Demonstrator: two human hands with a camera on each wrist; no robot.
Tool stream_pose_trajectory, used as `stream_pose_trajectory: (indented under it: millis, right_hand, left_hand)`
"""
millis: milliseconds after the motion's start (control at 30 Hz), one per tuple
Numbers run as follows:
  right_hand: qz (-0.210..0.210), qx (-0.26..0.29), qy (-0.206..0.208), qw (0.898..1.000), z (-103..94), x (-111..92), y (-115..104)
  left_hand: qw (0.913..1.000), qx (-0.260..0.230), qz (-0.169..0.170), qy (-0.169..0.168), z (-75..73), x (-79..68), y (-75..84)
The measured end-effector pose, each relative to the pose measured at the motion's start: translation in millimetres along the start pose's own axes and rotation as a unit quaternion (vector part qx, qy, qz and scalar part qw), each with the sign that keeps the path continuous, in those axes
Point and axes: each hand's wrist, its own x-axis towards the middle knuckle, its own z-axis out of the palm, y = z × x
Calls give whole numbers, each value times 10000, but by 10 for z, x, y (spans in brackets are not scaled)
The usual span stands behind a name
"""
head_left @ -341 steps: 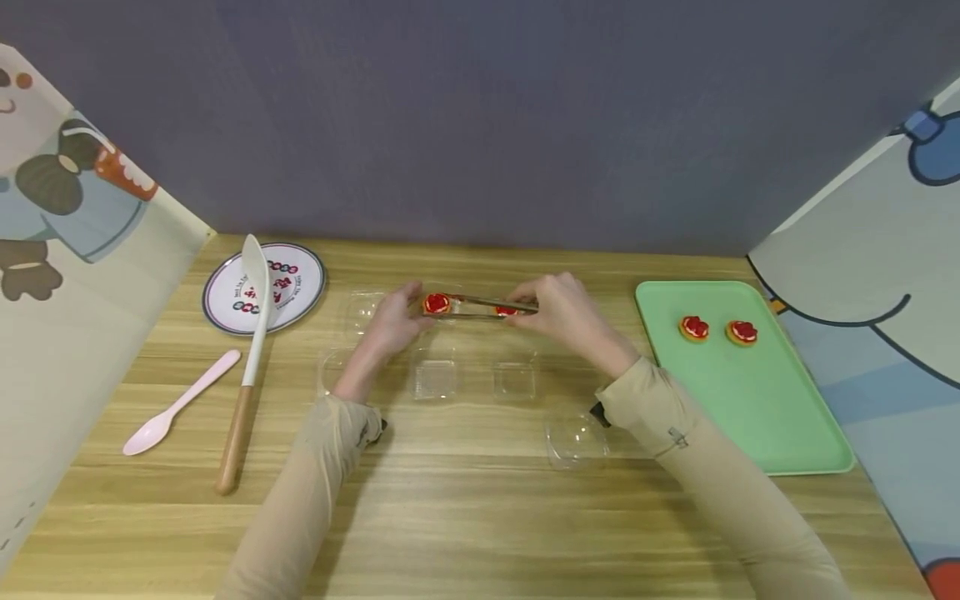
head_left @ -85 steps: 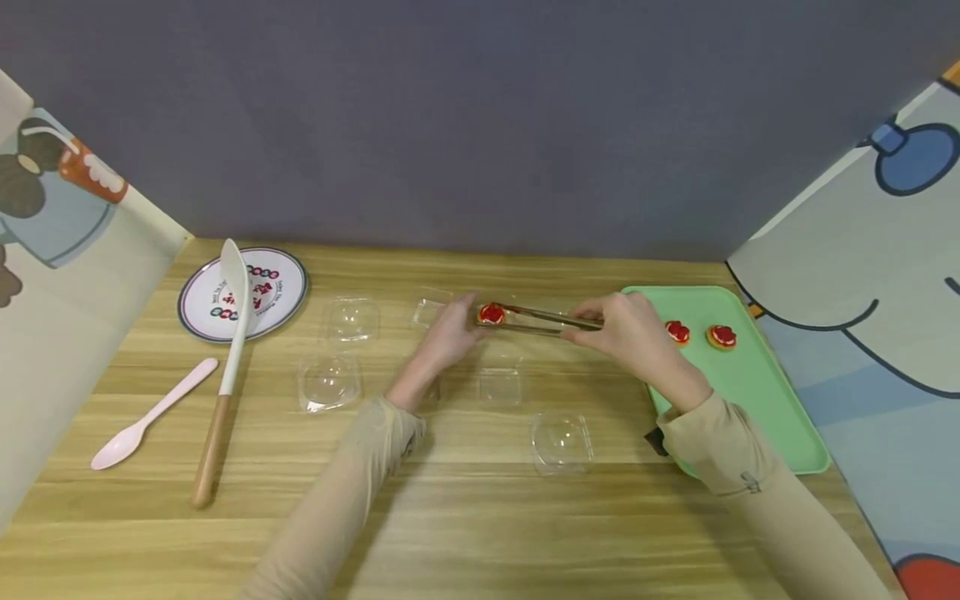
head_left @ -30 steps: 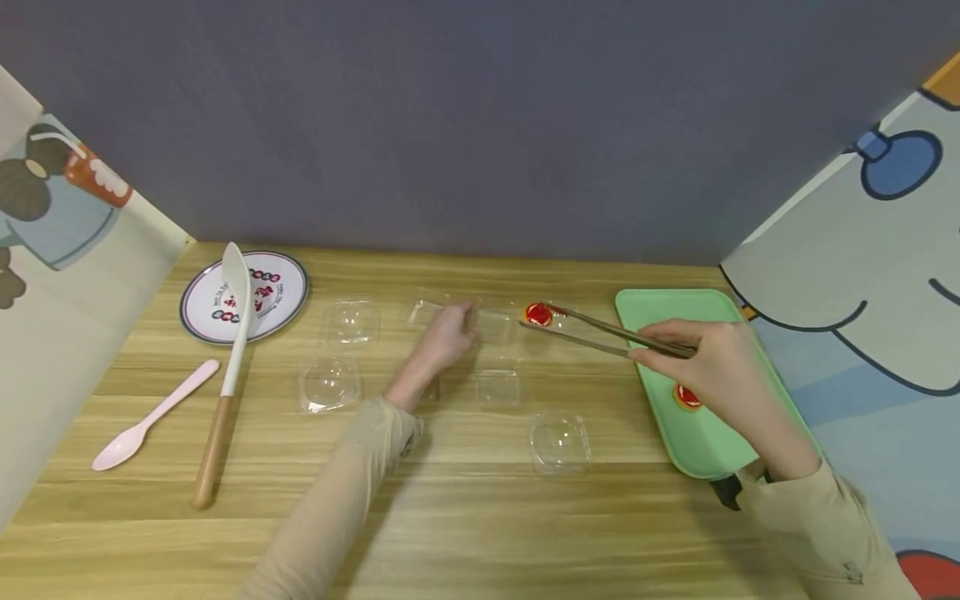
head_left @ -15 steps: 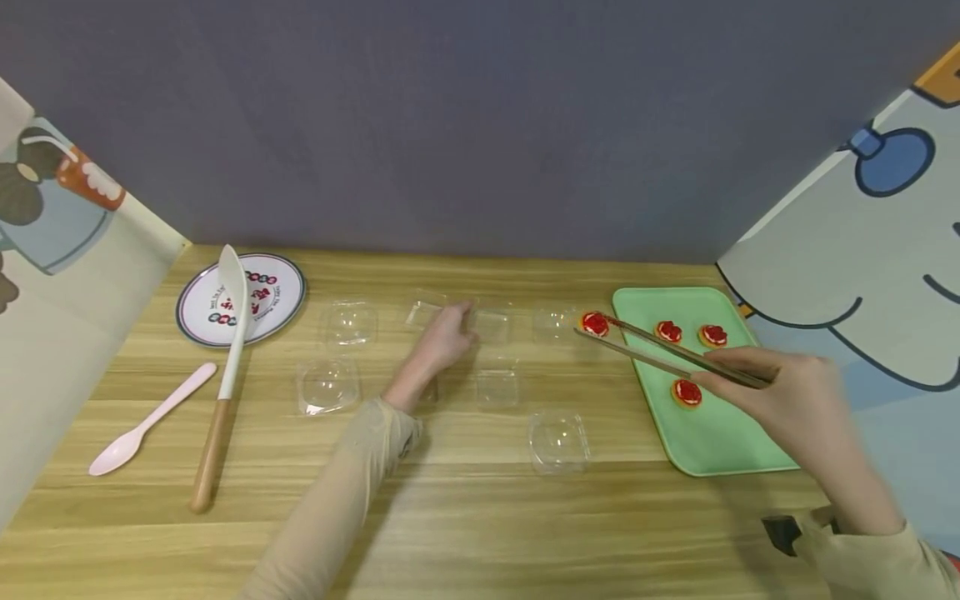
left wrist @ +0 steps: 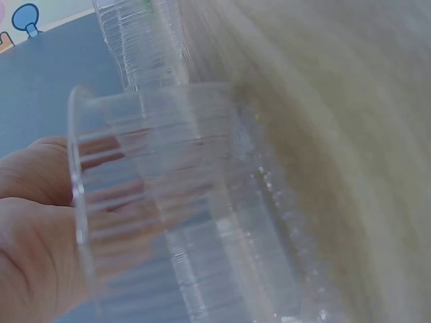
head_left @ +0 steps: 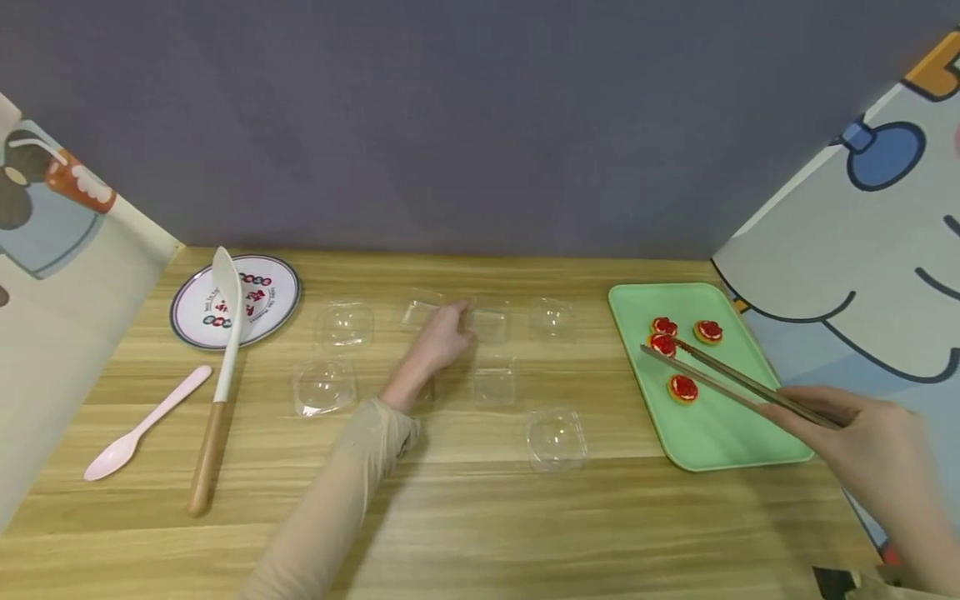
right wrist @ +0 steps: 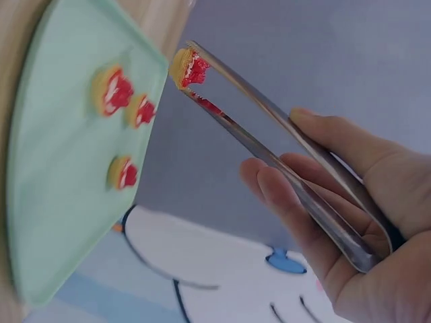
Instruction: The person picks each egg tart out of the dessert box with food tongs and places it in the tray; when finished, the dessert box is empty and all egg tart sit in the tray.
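My right hand [head_left: 866, 433] grips metal tongs [head_left: 750, 382], and their tips pinch a small tart [head_left: 663, 345] with a red topping. In the head view this tart hangs over the green tray [head_left: 720, 437], beside a similar tart [head_left: 664, 326]. Two more tarts, one farther right [head_left: 708, 332] and one nearer the front [head_left: 683, 389], lie on the tray. The right wrist view shows the tart [right wrist: 190, 69] between the tong tips. My left hand [head_left: 444, 335] holds the left edge of a clear plastic container [head_left: 491, 325]; its fingertips are partly hidden. Another clear container [left wrist: 155, 202] blocks the left wrist view.
Several clear containers stand around the left hand, including one at the left [head_left: 324, 386] and one in front [head_left: 555, 439]. At far left, a long white spoon [head_left: 225, 367] with a wooden handle lies across a plate [head_left: 187, 308], near a pink spoon [head_left: 150, 422].
The right hand has carried the tart rightward in the tongs, from the container by the left hand to above the tray. Compared with the oldest frame, the tray holds one more tart.
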Motion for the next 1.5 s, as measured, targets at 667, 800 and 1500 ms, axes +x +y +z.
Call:
stream_pose_trajectory:
  millis: [667, 800, 1500]
  right_hand:
    - [760, -457, 113, 9960, 10, -168, 600]
    - [987, -455, 16, 9941, 24, -198, 649]
    - [1959, -247, -230, 9800, 38, -287, 662]
  left_hand:
    - [9999, -61, 99, -13, -6, -17, -39]
    - [9998, 106, 140, 56, -23, -25, -24]
    - [9998, 189, 80, -8, -7, -19, 15]
